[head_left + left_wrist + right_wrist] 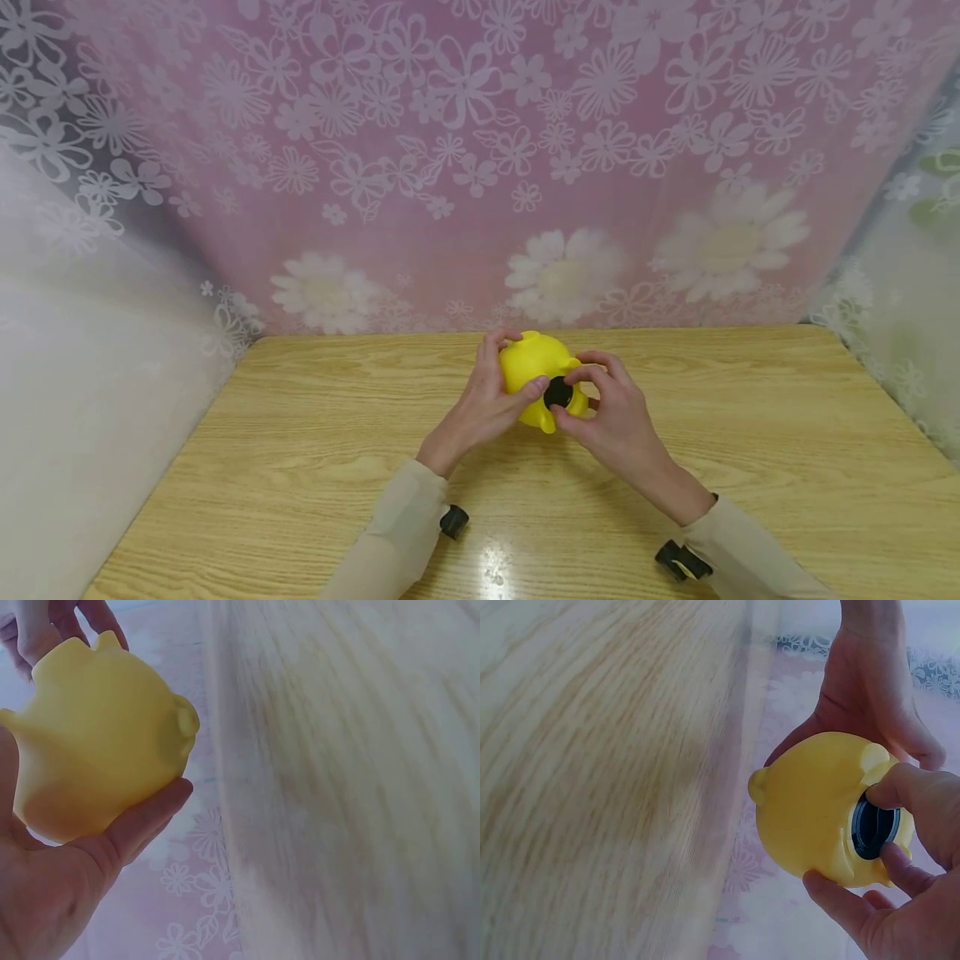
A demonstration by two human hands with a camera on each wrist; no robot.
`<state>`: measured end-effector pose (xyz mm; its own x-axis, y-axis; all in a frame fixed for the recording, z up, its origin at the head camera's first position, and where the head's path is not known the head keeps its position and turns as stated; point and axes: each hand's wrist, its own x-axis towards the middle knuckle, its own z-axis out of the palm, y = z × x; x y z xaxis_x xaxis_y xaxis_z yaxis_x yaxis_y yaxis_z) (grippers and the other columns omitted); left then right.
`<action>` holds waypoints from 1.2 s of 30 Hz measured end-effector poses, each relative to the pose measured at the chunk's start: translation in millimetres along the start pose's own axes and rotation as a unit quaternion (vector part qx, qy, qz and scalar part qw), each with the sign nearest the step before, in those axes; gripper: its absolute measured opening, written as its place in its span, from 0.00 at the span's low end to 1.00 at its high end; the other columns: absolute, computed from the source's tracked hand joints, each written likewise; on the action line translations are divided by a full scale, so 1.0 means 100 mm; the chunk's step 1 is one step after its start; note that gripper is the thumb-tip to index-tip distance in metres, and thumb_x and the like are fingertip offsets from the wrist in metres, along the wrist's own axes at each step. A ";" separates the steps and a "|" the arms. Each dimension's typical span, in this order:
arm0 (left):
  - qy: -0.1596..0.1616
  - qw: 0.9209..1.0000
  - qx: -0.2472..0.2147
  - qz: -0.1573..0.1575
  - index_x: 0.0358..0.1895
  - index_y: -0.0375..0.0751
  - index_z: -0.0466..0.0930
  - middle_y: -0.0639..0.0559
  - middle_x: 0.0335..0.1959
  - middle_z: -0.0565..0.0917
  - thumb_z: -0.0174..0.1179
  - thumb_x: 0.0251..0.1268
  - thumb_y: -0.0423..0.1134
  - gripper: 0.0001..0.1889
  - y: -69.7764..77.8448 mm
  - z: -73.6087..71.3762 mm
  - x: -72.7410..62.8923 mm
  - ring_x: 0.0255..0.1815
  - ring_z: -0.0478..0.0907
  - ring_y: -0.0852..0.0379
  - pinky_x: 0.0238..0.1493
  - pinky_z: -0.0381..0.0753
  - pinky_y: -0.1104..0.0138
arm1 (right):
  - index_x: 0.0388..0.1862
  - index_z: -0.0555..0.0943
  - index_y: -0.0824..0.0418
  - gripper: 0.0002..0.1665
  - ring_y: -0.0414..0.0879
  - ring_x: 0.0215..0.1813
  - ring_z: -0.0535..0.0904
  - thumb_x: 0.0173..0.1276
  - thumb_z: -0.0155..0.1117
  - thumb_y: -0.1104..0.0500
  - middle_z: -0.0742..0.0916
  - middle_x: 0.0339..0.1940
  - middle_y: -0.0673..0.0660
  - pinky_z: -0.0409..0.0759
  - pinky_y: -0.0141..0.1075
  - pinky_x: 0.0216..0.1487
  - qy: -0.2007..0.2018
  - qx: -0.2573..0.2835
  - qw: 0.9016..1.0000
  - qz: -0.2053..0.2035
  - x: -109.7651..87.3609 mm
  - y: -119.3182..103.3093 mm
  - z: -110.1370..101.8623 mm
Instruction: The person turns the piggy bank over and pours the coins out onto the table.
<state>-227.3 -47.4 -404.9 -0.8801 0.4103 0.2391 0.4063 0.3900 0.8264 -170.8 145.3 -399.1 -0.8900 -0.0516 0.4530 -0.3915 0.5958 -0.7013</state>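
Note:
A rounded yellow piggy bank [525, 360] with stubby feet is held tilted over the table, its underside toward the head camera. A round black plug [557, 393] sits in that underside. My left hand [483, 406] grips the body from the left side, thumb across the underside. The thumb and a finger of my right hand [618, 417] pinch the plug at its edge. In the right wrist view, the plug [875, 831] lies between the fingertips and another finger touches the yellow body. The left wrist view shows the smooth side of the piggy bank [97, 735]; the plug is hidden there.
A wood-grain table [315, 475] lies under both hands. Behind it hangs a pink flowered curtain [420, 217], with paler flowered cloth [97, 333] on the left and more at the right. Small black devices [453, 522] are on both wrists.

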 end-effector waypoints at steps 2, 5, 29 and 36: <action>0.000 1.000 0.002 -0.002 0.72 0.56 0.52 0.42 0.67 0.64 0.59 0.69 0.64 0.37 0.00 0.01 0.00 0.57 0.74 0.50 0.50 0.82 0.64 | 0.39 0.78 0.66 0.18 0.63 0.54 0.82 0.53 0.78 0.70 0.77 0.59 0.66 0.89 0.53 0.43 -0.001 0.000 1.000 0.001 0.01 0.01 0.01; 0.000 1.000 0.004 -0.001 0.71 0.57 0.52 0.42 0.67 0.63 0.59 0.69 0.64 0.37 -0.01 0.01 0.01 0.57 0.73 0.50 0.51 0.82 0.64 | 0.38 0.77 0.66 0.19 0.63 0.54 0.81 0.53 0.78 0.70 0.77 0.58 0.66 0.89 0.53 0.43 -0.001 -0.003 1.000 0.000 0.01 0.02 0.02; -0.014 1.000 0.003 -0.008 0.71 0.55 0.52 0.41 0.68 0.64 0.57 0.70 0.67 0.37 -0.05 0.05 0.02 0.56 0.74 0.50 0.49 0.83 0.66 | 0.38 0.74 0.67 0.22 0.60 0.51 0.78 0.50 0.79 0.69 0.74 0.50 0.65 0.89 0.44 0.37 -0.015 -0.031 0.999 -0.018 -0.02 0.09 0.04; -0.021 1.000 0.005 -0.008 0.72 0.53 0.52 0.40 0.66 0.65 0.56 0.71 0.66 0.37 -0.08 0.06 0.03 0.55 0.74 0.50 0.47 0.82 0.67 | 0.37 0.73 0.66 0.22 0.60 0.50 0.78 0.51 0.79 0.69 0.74 0.50 0.65 0.86 0.37 0.35 -0.026 -0.044 0.999 -0.017 -0.02 0.12 0.06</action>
<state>-232.1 -44.3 -413.7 -0.8752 0.4384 0.2047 0.3958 0.4053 0.8241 -175.3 148.1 -411.3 -0.8883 -0.1123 0.4453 -0.4014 0.6610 -0.6340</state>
